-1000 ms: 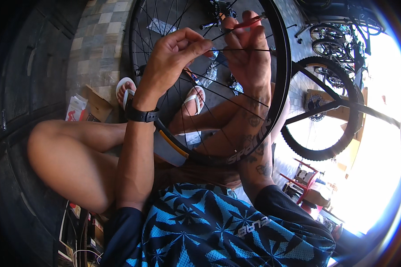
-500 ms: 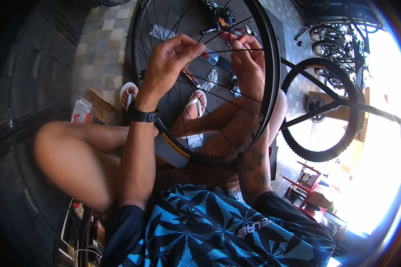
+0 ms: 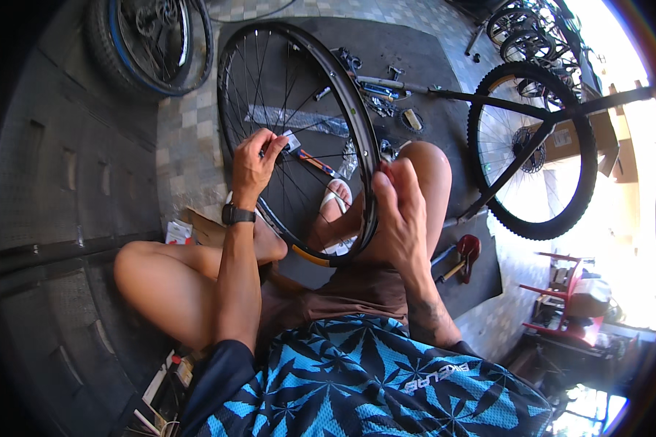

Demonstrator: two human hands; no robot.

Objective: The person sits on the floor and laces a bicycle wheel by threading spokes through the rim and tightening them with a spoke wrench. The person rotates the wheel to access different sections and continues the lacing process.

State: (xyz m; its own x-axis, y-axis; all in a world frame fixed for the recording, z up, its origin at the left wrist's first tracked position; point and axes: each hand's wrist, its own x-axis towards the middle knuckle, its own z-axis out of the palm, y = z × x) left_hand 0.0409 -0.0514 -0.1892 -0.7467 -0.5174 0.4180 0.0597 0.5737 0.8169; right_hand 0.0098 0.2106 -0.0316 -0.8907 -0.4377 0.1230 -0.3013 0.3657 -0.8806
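A bare black bicycle wheel (image 3: 353,109) without a tyre stands tilted between my legs, its rim showing a yellow-orange patch low down. My left hand (image 3: 251,171), a black watch on its wrist, is closed in a pinch in front of the spokes near the hub. Its fingertips hide whatever they may hold. Just outside the right side of the rim, my right hand (image 3: 401,204) has its thumb and fingers pressed together. A small dark bit shows at those fingertips, too blurred to name.
On the dark mat (image 3: 415,44) lie bicycle parts, a long clear plastic bag (image 3: 299,120) and an orange-handled tool (image 3: 317,162). A bicycle frame with a knobby-tyred wheel (image 3: 587,175) is at the right, near a red saddle (image 3: 469,250). More wheels (image 3: 109,58) stand at the far left.
My hands have come nearer to me and moved apart. The right hand has gone from among the spokes to outside the rim. The view has shifted, showing more of the mat.
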